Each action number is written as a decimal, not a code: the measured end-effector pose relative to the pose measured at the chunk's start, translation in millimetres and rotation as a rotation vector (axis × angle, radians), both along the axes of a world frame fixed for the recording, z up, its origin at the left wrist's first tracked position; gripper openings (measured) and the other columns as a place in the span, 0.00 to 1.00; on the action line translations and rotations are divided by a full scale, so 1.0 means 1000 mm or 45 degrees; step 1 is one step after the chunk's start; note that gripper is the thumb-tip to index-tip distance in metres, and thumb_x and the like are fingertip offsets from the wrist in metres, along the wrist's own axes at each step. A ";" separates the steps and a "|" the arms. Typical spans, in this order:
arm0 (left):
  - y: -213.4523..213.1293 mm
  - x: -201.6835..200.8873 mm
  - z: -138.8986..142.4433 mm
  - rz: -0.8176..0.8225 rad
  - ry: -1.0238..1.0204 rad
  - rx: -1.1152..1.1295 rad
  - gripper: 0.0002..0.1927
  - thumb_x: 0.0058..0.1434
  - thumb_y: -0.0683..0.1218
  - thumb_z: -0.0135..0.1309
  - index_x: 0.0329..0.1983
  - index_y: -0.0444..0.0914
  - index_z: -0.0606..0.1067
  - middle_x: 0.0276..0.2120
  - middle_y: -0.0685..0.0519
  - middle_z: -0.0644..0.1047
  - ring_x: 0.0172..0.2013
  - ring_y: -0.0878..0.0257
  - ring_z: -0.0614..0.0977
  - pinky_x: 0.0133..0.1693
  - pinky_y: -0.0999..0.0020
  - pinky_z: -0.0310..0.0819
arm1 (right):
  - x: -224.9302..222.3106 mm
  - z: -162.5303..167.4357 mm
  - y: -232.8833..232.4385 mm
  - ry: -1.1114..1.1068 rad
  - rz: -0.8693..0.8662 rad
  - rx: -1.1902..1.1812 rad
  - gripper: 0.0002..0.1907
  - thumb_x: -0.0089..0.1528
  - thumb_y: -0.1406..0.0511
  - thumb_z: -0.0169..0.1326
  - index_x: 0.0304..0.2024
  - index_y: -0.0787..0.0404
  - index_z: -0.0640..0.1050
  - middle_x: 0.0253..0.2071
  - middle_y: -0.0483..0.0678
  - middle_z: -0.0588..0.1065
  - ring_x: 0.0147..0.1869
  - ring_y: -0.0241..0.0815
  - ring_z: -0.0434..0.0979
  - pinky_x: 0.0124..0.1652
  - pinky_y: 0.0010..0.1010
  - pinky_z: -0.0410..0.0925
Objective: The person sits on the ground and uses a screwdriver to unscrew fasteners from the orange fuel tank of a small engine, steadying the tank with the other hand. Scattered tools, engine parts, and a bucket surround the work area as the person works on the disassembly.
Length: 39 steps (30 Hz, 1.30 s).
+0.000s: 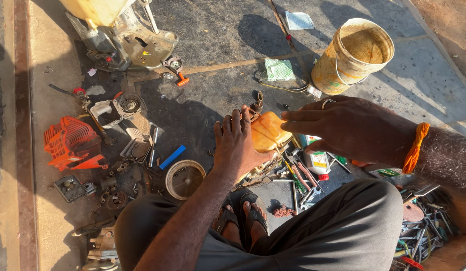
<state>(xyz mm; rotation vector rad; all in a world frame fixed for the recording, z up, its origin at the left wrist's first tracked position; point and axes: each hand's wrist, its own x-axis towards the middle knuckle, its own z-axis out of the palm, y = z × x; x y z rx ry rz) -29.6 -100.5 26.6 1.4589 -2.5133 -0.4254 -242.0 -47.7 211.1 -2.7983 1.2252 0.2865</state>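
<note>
My left hand (237,143) grips a small engine body with a translucent yellow-orange fuel tank (268,131), holding it from the left side just above the ground. My right hand (343,126) hovers flat over the tank's right side, fingers stretched out and pointing left, a ring on one finger and an orange thread band on the wrist. Whether the right fingertips touch the tank I cannot tell. My two sandalled feet (242,218) rest on the ground just below the engine.
A dirty yellow bucket (352,55) stands at the back right. An orange plastic cover (72,143), a round white part (184,178), a blue tool handle (172,156), metal engine pieces and a white bottle (317,159) lie around. Loose tools fill the lower right (423,226).
</note>
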 end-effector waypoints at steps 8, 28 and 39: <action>0.001 -0.001 0.003 0.022 0.059 0.008 0.72 0.43 0.77 0.66 0.75 0.32 0.44 0.69 0.32 0.56 0.69 0.39 0.60 0.67 0.34 0.47 | 0.010 0.008 -0.003 0.455 0.340 -0.293 0.20 0.60 0.51 0.53 0.49 0.51 0.78 0.52 0.44 0.77 0.59 0.48 0.76 0.63 0.48 0.67; 0.005 -0.003 -0.001 -0.028 0.000 -0.088 0.69 0.49 0.79 0.60 0.75 0.29 0.48 0.67 0.28 0.59 0.67 0.37 0.64 0.65 0.35 0.56 | 0.016 -0.063 -0.040 -0.852 -0.539 1.021 0.17 0.66 0.60 0.57 0.55 0.58 0.77 0.37 0.46 0.77 0.36 0.32 0.75 0.35 0.28 0.70; 0.016 -0.013 0.002 0.141 0.168 -0.188 0.67 0.42 0.74 0.67 0.72 0.27 0.54 0.58 0.34 0.64 0.59 0.40 0.67 0.61 0.38 0.56 | 0.036 -0.092 -0.011 -1.351 -1.200 0.377 0.21 0.61 0.61 0.63 0.50 0.63 0.70 0.37 0.48 0.79 0.39 0.33 0.79 0.33 0.28 0.73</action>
